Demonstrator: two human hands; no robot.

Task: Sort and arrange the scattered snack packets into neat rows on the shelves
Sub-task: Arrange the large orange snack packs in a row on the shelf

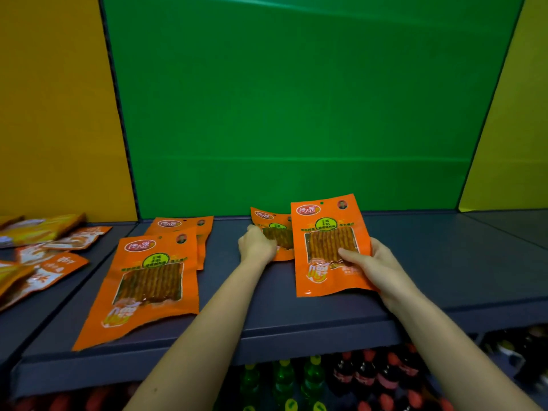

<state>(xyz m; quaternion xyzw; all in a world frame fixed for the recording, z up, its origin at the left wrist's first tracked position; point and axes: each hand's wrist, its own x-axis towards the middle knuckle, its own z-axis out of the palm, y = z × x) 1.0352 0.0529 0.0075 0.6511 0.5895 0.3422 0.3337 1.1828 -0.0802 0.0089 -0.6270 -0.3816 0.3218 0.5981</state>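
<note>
Nearest the camera, two bare forearms are seen reaching up from the bottom edge over the front lip of the dark shelf (296,327), under which bottles (314,378) are racked. The right hand (370,265) is closed around the right edge of an orange packet (327,247), thumb laid across its clear window, fingers hidden behind; the packet is held tilted up off the shelf, its long axis running roughly from 6 to 12 o'clock. At about 10 o'clock from that hand, just beside it, the left hand (256,246) is curled on a second orange packet (274,232) lying flat near the green back panel (296,99); whether it is pinched or only pressed cannot be told. The two packets overlap, the held one in front.

At 9 o'clock of the left hand, well apart, two more matching packets (148,280) lie stacked, slightly slanted. Mixed packets (44,250) are scattered further along at 9 o'clock.

The coming move is judged to turn on the rear packet: it lies nearer the left hand, so it would likely be squared before the held one is laid in line.
</note>
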